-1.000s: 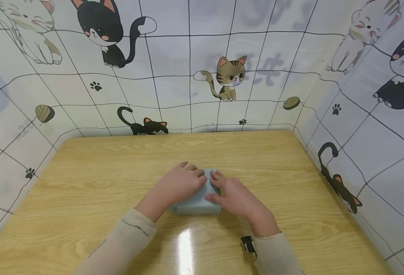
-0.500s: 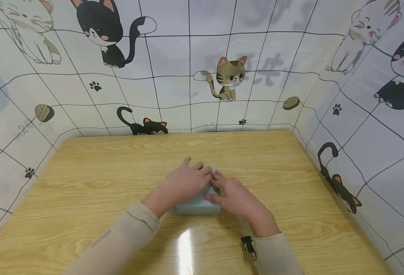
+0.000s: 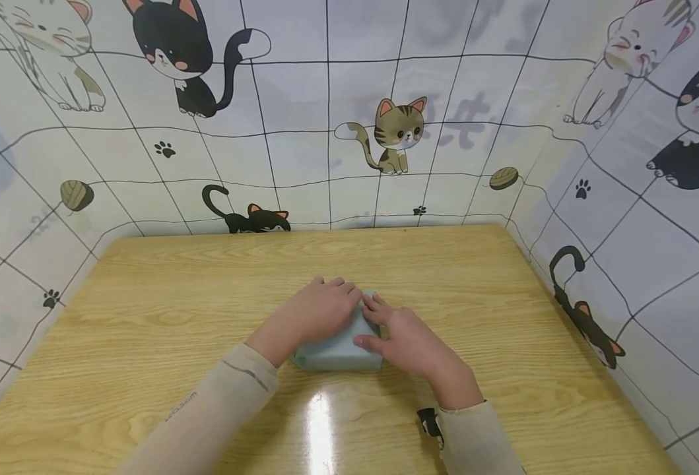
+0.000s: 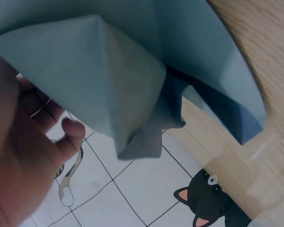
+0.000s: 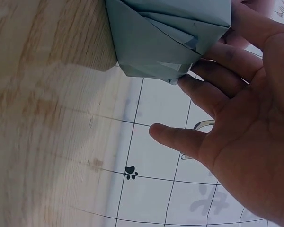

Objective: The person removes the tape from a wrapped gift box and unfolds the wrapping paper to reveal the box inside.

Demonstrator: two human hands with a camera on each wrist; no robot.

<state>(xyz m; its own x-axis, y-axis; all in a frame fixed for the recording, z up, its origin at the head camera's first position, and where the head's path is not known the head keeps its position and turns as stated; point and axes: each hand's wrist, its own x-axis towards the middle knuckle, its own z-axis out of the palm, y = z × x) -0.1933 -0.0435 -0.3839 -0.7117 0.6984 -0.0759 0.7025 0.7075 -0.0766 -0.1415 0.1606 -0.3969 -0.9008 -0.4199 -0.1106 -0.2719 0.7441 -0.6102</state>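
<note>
A package wrapped in light blue paper [image 3: 337, 354] lies near the middle of the wooden table. My left hand [image 3: 318, 310] rests over its left and far part, fingers bent slightly across the top. From the right, my right hand [image 3: 411, 340] lays its straight fingers and thumb on the package. Loose flaps of paper [image 4: 217, 109] stick out from the package's left end in the left wrist view. In the right wrist view, the right end of the package [image 5: 156, 45] shows overlapping folds lying fairly flat, with the right fingers along its top edge.
The wooden table [image 3: 206, 270] meets a white grid-patterned cloth [image 3: 301, 152] with printed cats at the back and both sides. A small black-and-white object [image 3: 429, 422] shows at the right sleeve cuff [image 3: 474, 429].
My left hand slid right across the package toward the right fingers, one finger lifting, then drew back slightly left with its fingers lower. The right hand stayed in place.
</note>
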